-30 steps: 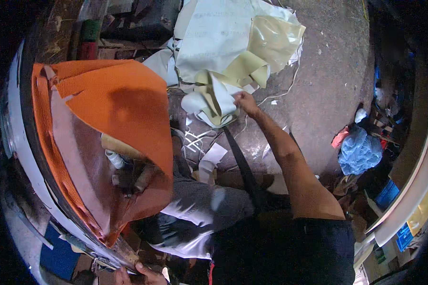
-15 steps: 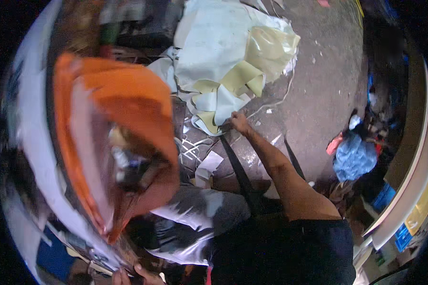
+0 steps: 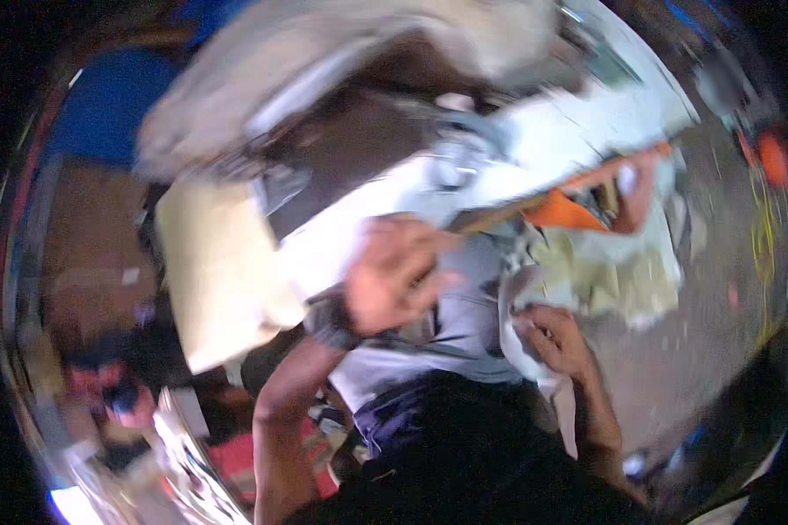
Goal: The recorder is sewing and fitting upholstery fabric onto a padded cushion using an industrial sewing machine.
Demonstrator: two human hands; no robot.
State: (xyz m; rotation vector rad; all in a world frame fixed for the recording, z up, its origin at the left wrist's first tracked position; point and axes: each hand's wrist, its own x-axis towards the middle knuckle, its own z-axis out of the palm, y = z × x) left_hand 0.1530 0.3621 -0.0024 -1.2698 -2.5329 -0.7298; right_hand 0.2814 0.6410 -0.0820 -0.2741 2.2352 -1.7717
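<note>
Right of centre, our right hand (image 3: 552, 339) pinches a pale strip (image 3: 517, 353), likely light and floppy, best held edgewise; our left hand (image 3: 396, 278) spreads loosely.

A white table (image 3: 578, 127) bears a blurred grey object (image 3: 455, 162). Pale sheets (image 3: 643, 282) and yellow cord (image 3: 764, 249) lie on the floor (image 3: 665, 376).

A cluttered workshop, it seems: orange sheet material (image 3: 559, 213) lies along the edge of a long white table (image 3: 578, 127), crumpled cream material (image 3: 635, 284) covers floor (image 3: 648, 376), and yellow cord (image 3: 766, 249) trails nearby.
</note>
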